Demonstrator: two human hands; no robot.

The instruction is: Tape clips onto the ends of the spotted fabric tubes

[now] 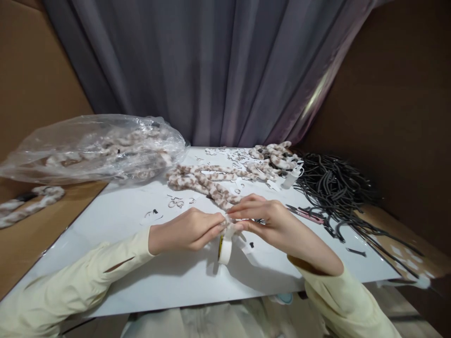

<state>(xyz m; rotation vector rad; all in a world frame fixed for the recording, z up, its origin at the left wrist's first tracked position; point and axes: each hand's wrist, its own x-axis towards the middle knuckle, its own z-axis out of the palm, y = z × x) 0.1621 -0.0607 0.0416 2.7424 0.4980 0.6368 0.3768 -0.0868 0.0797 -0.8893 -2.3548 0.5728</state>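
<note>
In the middle of the head view, my left hand (197,227) and my right hand (268,216) meet over the front of the table. A roll of white tape (225,251) with a yellow inner side hangs or stands just below the fingertips, its strip running up between them. My right thumb and fingers pinch the tape. My left fingers are pressed together at the same spot, and what they grip is largely hidden. A fluffy white-and-brown cord (211,185) reaches from the pile behind to beneath my right fingertips; its near end is covered.
At the back left lies a clear plastic bag (116,145) of fluffy pieces. Black cords (338,188) heap up on the right, near pink-handled scissors (306,213) and a small translucent bottle (291,178). Metal rings (175,202) lie scattered on the white table (169,281). Cardboard walls flank it.
</note>
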